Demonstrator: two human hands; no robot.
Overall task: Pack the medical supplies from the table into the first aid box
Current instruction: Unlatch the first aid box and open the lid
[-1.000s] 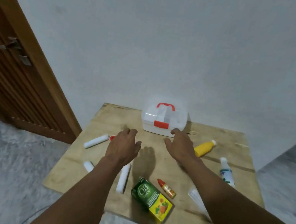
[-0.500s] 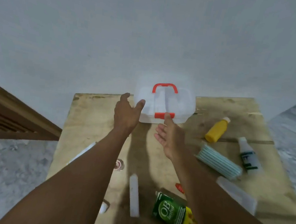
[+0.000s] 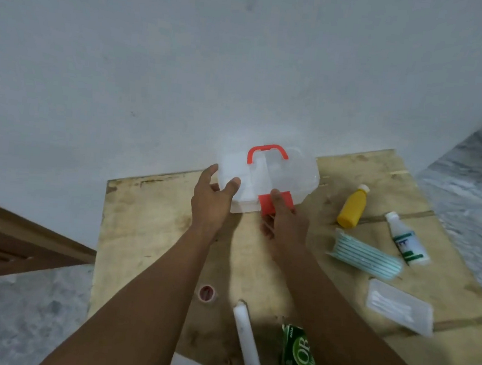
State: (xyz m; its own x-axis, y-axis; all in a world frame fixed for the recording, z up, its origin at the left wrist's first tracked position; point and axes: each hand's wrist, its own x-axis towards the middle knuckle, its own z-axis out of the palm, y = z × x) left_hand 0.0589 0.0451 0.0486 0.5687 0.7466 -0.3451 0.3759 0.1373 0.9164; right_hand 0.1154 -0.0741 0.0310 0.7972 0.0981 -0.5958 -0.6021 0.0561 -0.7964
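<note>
White translucent plastic with a red handle: that's the first aid box [image 3: 284,176], sitting at the far edge of the pale plywood table [image 3: 146,232], close against the wall. We have the left grip [image 3: 213,198] clasped on the box's left corner, thumb on the lid and a finger round the end. The right grip [image 3: 284,223] is at the box's front, with its thumb on top of the red latch [image 3: 286,201] and its fingers curled beneath, pinching it. The latch juts out from the front wall.

Just right of the box lies a yellow bottle with a white cap [image 3: 352,210]. Farther right is a white bottle with a green label [image 3: 406,242]. Right of the box and nearer us, we see a teal-striped pack [image 3: 365,257] and a clear flat packet [image 3: 398,310]. Well in front of the box lie a long white roll [image 3: 247,334], a small red-ringed roll [image 3: 207,294] and a green carton [image 3: 298,352], which is partly under our right forearm.
</note>
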